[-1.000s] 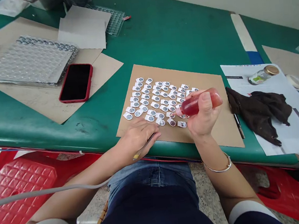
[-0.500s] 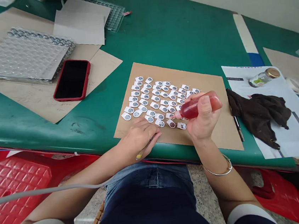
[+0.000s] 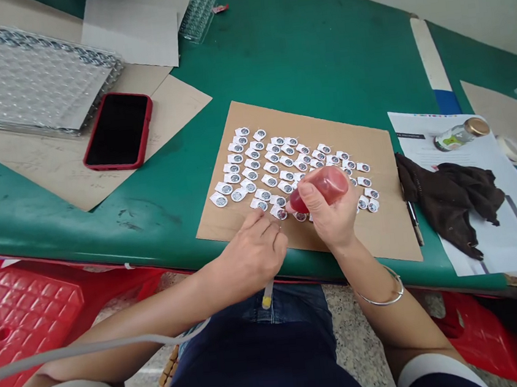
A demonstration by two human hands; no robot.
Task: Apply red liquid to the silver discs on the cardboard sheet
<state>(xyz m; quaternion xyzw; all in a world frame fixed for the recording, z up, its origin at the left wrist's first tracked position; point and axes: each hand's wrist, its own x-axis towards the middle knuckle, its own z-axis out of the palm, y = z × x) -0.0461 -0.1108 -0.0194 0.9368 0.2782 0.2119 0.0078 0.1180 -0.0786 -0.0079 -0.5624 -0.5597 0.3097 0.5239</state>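
In my right hand (image 3: 335,219) is a small squeeze bottle (image 3: 325,188) of red liquid, tilted with its nozzle down to the left. The nozzle tip is at one of the small white tabbed pieces with round dark prints (image 3: 272,181), close to the front row; whether it touches cannot be made out. These pieces lie in rows on a brown cardboard sheet (image 3: 384,242). My left hand (image 3: 255,249) is closed just left of the nozzle, at the sheet's front edge. It holds slim tweezers (image 3: 267,294), whose yellow-marked end sticks out below the palm; their tips are hard to see.
On the left, a red-cased phone (image 3: 119,131) and a clear bubbled plastic tray (image 3: 35,87) lie on brown paper. To the right are a dark cloth (image 3: 453,197), a pen (image 3: 415,223) and a glass jar (image 3: 460,134) on printed paper. A grey cable (image 3: 94,347) crosses my left forearm.
The bottle has moved left and tipped more steeply, its nozzle shifting to a neighbouring piece. My left hand has turned and moved slightly right, so the tweezers' yellow end now points down.
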